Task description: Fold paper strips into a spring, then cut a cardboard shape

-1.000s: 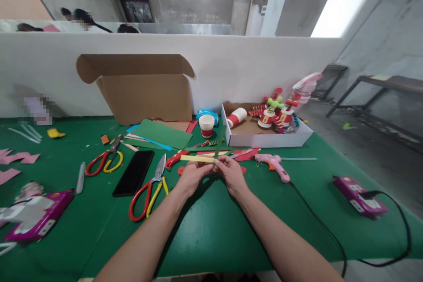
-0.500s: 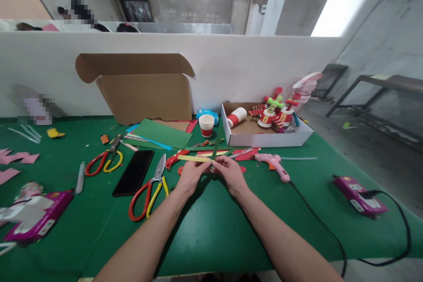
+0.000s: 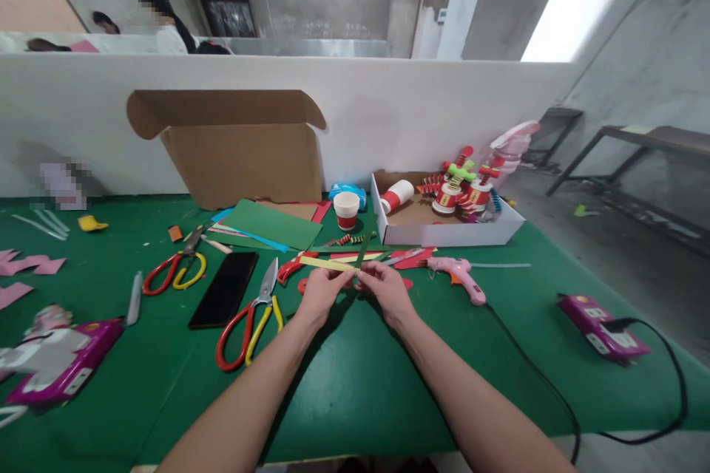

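My left hand point(image 3: 320, 295) and my right hand point(image 3: 388, 294) meet over the front middle of the table, thumbs and fingertips pinched together. Between them they hold two paper strips at the point where these cross. The yellow paper strip point(image 3: 326, 264) points left past my left fingers. Away from me and upward runs the dark green paper strip point(image 3: 364, 250). Whether the strips are glued where they meet is hidden by my fingertips. Red paper pieces point(image 3: 409, 284) lie beneath and behind my hands, partly covered.
Left of my hands lie large scissors point(image 3: 249, 321), a black phone point(image 3: 225, 290) and smaller scissors point(image 3: 176, 267). To the right is a pink glue gun point(image 3: 458, 273) with a cable. Behind stand a paper cup point(image 3: 347, 211), coloured paper sheets point(image 3: 271, 222) and a white box point(image 3: 452, 235) holding cup figures.
My hands stay almost in place; the yellow strip's free end has tipped slightly upward. Beyond the partition, a person has shifted and shows more.
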Demonstrator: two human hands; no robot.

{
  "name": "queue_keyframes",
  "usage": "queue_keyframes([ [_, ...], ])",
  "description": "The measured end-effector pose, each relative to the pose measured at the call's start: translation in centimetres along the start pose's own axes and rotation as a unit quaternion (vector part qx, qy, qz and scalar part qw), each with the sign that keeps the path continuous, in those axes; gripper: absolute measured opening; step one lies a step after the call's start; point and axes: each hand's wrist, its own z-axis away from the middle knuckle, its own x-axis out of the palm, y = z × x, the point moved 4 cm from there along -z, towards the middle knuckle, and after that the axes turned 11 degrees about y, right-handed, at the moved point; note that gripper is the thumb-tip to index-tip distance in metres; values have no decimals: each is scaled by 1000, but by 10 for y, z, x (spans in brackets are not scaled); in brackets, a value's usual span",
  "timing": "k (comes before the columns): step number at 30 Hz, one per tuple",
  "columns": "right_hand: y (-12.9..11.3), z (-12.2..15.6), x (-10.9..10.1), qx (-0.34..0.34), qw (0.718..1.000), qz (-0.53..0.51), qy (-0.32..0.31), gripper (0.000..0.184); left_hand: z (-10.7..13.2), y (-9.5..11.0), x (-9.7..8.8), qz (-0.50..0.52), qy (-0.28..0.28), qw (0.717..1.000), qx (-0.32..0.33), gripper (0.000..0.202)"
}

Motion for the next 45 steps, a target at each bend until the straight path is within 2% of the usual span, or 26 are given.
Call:
queue_keyframes([
  [6, -2, 0, 0, -23, 1000, 17, 10, 33, 0, 0, 1, -20, -4, 1000, 9, 34],
  [13, -3, 0, 0, -3, 1000, 10, 0, 33, 3, 5, 0, -33, 5, 999, 14, 28],
  [21, -3, 0, 0, -1, 1000, -6, 9, 35, 2, 2, 3, -18, -26, 999, 17, 31],
  [28, 0, 2, 2, 17, 1000, -19, 7, 40, 2, -1, 4, 30, -25, 999, -6, 34],
  [34, -2, 3, 2, 28, 999, -32, 13, 41, 2, 1, 3, 24, -25, 999, -12, 36],
  [42, 0, 0, 0, -12, 1000, 2, 20, 40, 2, -3, 4, 42, -43, 997, -42, 33],
  [45, 1, 0, 0, -2, 1000, -4, 15, 40, 3, -1, 5, 45, -43, 997, -49, 33],
])
